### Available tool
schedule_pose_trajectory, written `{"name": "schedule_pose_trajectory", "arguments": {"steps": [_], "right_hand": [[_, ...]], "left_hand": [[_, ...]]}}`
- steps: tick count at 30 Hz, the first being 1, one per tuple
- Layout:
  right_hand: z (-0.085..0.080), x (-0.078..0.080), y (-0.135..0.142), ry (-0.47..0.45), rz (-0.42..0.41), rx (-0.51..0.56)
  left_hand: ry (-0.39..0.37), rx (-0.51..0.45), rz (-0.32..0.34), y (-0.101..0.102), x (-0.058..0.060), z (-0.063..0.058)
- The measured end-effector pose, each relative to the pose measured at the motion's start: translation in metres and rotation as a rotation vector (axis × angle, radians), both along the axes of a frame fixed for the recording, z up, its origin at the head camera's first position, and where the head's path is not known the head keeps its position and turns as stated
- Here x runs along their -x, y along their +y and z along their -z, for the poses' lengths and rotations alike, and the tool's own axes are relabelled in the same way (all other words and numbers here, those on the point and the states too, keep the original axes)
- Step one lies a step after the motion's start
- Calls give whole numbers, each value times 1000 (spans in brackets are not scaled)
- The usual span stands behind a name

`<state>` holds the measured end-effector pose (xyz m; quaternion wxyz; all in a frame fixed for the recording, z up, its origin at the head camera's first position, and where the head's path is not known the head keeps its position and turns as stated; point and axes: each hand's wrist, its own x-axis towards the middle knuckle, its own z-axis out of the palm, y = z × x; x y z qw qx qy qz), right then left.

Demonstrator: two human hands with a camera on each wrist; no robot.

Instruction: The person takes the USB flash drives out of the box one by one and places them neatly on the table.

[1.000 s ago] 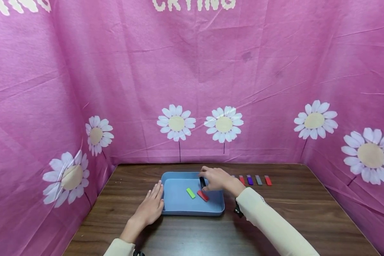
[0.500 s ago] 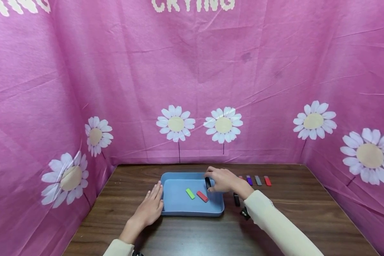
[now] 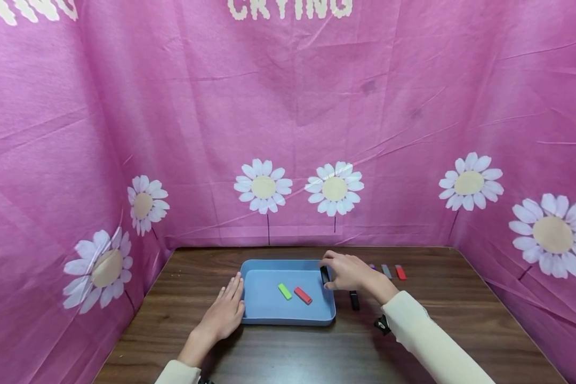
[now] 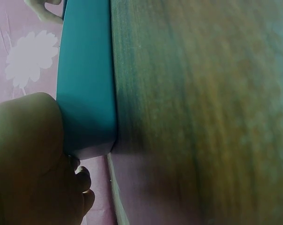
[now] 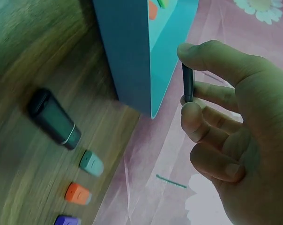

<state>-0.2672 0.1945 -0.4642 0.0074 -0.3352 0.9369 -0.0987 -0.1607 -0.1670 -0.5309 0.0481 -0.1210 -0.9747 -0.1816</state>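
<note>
My right hand [image 3: 354, 273] pinches a slim black stick [image 3: 324, 275] between thumb and fingertips, held upright by the back right corner of a shallow blue tray [image 3: 261, 304]. In the right wrist view the stick [image 5: 188, 84] shows edge-on, apart from the tray wall [image 5: 127, 56]. My left hand [image 3: 224, 308] rests with straight fingers along the tray's left side; its fingers are partly hidden in the left wrist view. Inside the tray lie a small green stick [image 3: 285, 291] and a red stick [image 3: 303, 295], apart from each other.
Right of the tray, a black stick with a silver band [image 5: 55, 119] lies on the wooden table [image 3: 437, 320]. Farther back, several small capped sticks lie in a row, among them a grey one [image 3: 386, 271] and a red one [image 3: 401, 272]. A pink flowered cloth [image 3: 288, 117] encloses the table.
My right hand has moved right with the black stick, from over the tray to its right rim. The banded black stick on the table has come into sight. My left hand stays put.
</note>
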Motion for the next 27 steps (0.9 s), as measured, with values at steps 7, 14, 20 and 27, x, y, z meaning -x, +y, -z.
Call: {"name": "schedule_pose_trajectory", "arguments": {"steps": [7,14,20,27], "right_hand": [[1,-3,15,7,6,13],[4,-6,30,2,11,23],[6,-9,43,15,27,39],[7,-13,58,29,38,63]], "left_hand": [[1,2,2,-1,1,2],[5,-8,6,-1,0,2],[1,-3,0,-1,-1,2],[25,-20,8,-1,0,4]]}}
